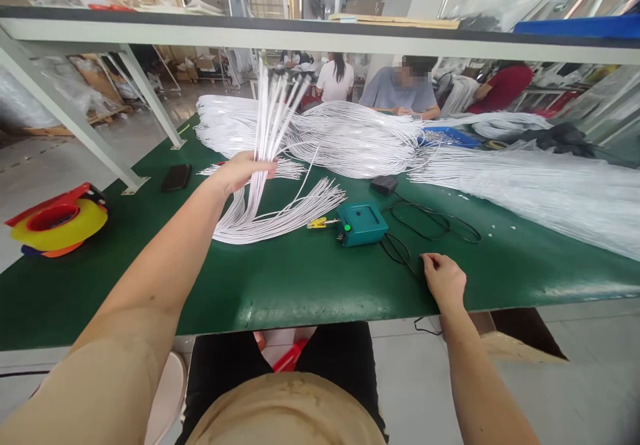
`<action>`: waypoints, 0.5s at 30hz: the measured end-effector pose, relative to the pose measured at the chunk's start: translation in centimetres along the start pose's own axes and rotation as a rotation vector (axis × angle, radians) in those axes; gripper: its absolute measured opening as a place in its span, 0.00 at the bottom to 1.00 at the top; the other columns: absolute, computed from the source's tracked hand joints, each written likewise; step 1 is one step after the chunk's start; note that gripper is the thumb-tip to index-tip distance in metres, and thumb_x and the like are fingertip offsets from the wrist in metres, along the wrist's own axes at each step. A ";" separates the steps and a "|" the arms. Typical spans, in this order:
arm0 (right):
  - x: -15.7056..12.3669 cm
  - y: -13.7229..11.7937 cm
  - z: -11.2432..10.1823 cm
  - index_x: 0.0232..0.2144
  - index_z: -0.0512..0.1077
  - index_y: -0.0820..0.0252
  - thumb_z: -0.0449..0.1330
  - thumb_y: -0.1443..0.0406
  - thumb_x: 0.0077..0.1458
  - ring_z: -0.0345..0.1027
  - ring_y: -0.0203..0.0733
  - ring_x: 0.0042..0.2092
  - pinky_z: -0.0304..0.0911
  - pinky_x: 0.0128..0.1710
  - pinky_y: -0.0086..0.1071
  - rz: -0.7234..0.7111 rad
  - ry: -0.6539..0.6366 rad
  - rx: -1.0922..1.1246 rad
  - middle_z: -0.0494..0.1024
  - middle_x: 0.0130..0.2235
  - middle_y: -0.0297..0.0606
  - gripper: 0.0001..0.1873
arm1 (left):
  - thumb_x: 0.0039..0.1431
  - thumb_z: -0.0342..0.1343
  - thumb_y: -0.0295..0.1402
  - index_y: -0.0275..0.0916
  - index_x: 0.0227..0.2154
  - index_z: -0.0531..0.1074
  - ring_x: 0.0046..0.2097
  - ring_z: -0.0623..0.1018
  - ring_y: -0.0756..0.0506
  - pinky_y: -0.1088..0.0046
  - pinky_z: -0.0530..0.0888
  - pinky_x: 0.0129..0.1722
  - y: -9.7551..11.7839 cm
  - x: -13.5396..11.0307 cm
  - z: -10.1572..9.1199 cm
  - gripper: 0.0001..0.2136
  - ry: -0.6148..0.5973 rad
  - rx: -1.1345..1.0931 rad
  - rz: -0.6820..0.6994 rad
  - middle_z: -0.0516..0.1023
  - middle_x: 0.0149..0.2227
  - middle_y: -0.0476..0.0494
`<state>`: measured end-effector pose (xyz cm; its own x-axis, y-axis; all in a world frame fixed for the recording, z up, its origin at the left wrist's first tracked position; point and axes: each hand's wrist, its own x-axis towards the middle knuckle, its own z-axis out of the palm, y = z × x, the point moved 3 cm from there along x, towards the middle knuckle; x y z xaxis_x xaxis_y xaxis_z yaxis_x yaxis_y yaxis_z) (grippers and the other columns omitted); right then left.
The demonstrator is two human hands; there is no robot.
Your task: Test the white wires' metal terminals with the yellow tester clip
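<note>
The left hand (245,168) is closed around a bundle of white cables (273,118), fingers wrapped about it and the thumb across its front. The bundle's upper ends stand above this hand, fanning slightly; below it, the cables bend and spread rightward over the green tabletop (310,292). The right hand (445,277) is by the near edge, its fingers curled in against the thumb; I cannot tell whether it pinches anything. Between the two hands sits a teal box (364,222), with a yellow clip (317,223) on the side toward the left hand and a black cord (433,232) trailing ahead of the right. A dark flat object (176,177) lies just left of the left hand, and a red tape dispenser (60,222) stands farther out that way. Beyond both hands are large coils of white cable (357,142) and a blue tray (457,137)
</note>
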<state>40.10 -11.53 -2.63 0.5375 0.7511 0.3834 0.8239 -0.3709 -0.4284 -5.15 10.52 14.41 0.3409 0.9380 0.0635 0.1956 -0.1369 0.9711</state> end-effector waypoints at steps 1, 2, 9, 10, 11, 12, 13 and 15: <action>0.0 0.0 0.0 0.28 0.77 0.62 0.49 0.55 0.50 0.65 0.47 0.33 0.55 0.32 0.36 0.001 -0.003 -0.004 0.77 0.30 0.46 0.22 | 0.44 0.66 0.31 0.34 0.31 0.75 0.35 0.76 0.46 0.65 0.72 0.44 1.2 0.1 0.0 0.10 0.040 -0.044 0.030 0.73 0.26 0.46; 0.0 0.0 -0.1 0.28 0.77 0.62 0.49 0.54 0.50 0.65 0.47 0.32 0.55 0.31 0.36 0.000 -0.007 -0.007 0.77 0.30 0.46 0.22 | 0.47 0.64 0.29 0.34 0.35 0.75 0.35 0.76 0.46 0.64 0.72 0.45 2.3 0.1 0.1 0.11 0.067 -0.084 0.053 0.71 0.25 0.48; 0.3 -0.9 -0.9 0.26 0.77 0.61 0.49 0.53 0.49 0.65 0.47 0.28 0.55 0.28 0.37 -0.025 -0.022 -0.040 0.76 0.26 0.45 0.22 | 0.55 0.60 0.29 0.34 0.38 0.73 0.23 0.66 0.57 0.70 0.75 0.39 4.3 -0.2 4.4 0.08 -0.340 -0.580 0.126 0.64 0.22 0.55; 0.3 -0.9 -0.9 0.26 0.77 0.61 0.49 0.53 0.49 0.65 0.48 0.29 0.56 0.28 0.37 -0.013 -0.030 -0.043 0.76 0.26 0.45 0.22 | 0.55 0.61 0.30 0.34 0.37 0.72 0.22 0.65 0.57 0.73 0.75 0.36 3.4 -0.4 5.6 0.08 -0.393 -0.681 0.102 0.63 0.21 0.55; 0.3 -0.8 -0.9 0.27 0.77 0.61 0.49 0.53 0.49 0.66 0.49 0.29 0.56 0.28 0.38 -0.001 -0.041 -0.042 0.76 0.26 0.45 0.22 | 0.54 0.62 0.30 0.35 0.35 0.72 0.21 0.64 0.58 0.76 0.74 0.33 2.4 -0.7 6.8 0.07 -0.425 -0.793 0.073 0.62 0.21 0.56; 0.4 -0.7 -0.9 0.27 0.77 0.60 0.50 0.52 0.49 0.66 0.49 0.29 0.57 0.29 0.38 0.012 -0.052 -0.041 0.76 0.27 0.45 0.22 | 0.54 0.62 0.30 0.35 0.34 0.71 0.21 0.63 0.59 0.79 0.73 0.30 1.3 -1.0 8.1 0.07 -0.437 -0.897 0.026 0.62 0.21 0.56; 0.6 -0.6 -1.0 0.27 0.77 0.60 0.50 0.52 0.48 0.67 0.50 0.30 0.58 0.29 0.39 0.030 -0.063 -0.041 0.77 0.27 0.45 0.21 | 0.54 0.62 0.30 0.34 0.33 0.71 0.21 0.64 0.59 0.81 0.72 0.28 0.0 -1.5 9.4 0.07 -0.439 -0.973 -0.046 0.64 0.22 0.55; 1.4 -0.3 -1.2 0.26 0.77 0.57 0.52 0.52 0.46 0.68 0.51 0.29 0.59 0.28 0.40 0.087 -0.111 -0.047 0.77 0.26 0.44 0.19 | 0.54 0.62 0.29 0.34 0.33 0.72 0.21 0.66 0.59 0.80 0.73 0.28 -2.7 -2.9 11.7 0.06 -0.418 -1.053 -0.207 0.68 0.26 0.52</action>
<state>40.85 -11.05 -0.95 0.5860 0.7697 0.2531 0.7842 -0.4602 -0.4163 4.12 4.41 8.89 0.7088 0.7054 -0.0093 -0.5142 0.5256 0.6777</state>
